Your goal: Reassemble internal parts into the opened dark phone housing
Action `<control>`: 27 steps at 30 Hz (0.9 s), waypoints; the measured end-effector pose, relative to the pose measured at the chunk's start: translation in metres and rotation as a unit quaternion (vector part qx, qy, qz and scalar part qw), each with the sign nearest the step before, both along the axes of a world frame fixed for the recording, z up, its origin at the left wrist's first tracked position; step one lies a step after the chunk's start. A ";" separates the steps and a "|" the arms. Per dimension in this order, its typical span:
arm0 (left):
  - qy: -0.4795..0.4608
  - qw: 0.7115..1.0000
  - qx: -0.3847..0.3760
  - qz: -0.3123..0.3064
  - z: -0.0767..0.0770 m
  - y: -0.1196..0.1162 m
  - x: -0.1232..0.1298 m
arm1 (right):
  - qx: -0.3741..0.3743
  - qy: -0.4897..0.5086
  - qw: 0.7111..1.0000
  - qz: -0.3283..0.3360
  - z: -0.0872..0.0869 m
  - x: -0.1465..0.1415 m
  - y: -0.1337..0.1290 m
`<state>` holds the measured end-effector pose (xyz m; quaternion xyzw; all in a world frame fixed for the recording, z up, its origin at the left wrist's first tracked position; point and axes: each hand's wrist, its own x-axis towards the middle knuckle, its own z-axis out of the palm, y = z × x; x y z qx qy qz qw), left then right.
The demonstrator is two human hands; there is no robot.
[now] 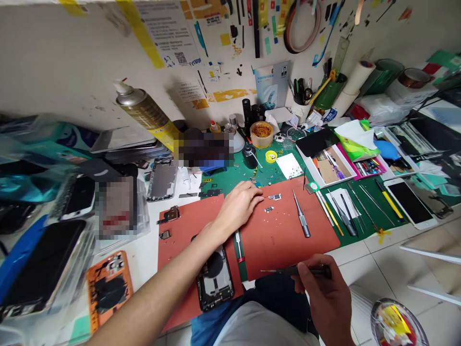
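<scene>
Right hand (pixel 324 293): fingers closed round a dark, slender screwdriver (pixel 288 270), shaft directed left. Left hand (pixel 240 206): fingers bent and drawn together, tips just beside a small metal part (pixel 276 197); whether they pinch anything cannot be told. The part is flat and silvery, lying on the right red-brown sheet (pixel 281 240) near a second small part (pixel 269 209) and scattered pale specks (pixel 275 220).

Opened phone (pixel 216 283): on the left red-brown sheet (pixel 180 259), black frame, pale grey interior, dark round patch. The left forearm (pixel 194 254) crosses above and obscures its upper portion.

Both sheets are matt and plain. A silver tool (pixel 238 245) with a red end lies in the gap between them. Further out: a tapered grey driver (pixel 301 216) on the right sheet, an orange phone housing (pixel 108 288) at left, a white-framed phone (pixel 410 202) at right, and a tilted aerosol can (pixel 151 115) behind.
</scene>
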<state>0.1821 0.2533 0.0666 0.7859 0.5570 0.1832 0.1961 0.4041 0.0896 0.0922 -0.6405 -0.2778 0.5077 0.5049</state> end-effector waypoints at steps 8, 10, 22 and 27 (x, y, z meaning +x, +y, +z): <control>0.058 0.996 -0.007 -0.070 0.001 0.016 0.037 | -0.002 0.020 1.000 0.001 0.002 -0.002 -0.003; 0.069 0.995 -0.009 -0.077 0.002 0.018 0.040 | -0.002 0.020 1.000 0.003 0.002 0.000 -0.003; 0.058 0.991 -0.016 -0.122 0.000 0.012 0.064 | -0.022 0.038 0.999 -0.010 0.003 0.006 -0.002; 0.012 0.995 -0.005 -0.094 0.018 0.016 0.045 | 0.017 0.020 1.000 0.004 -0.009 0.020 -0.003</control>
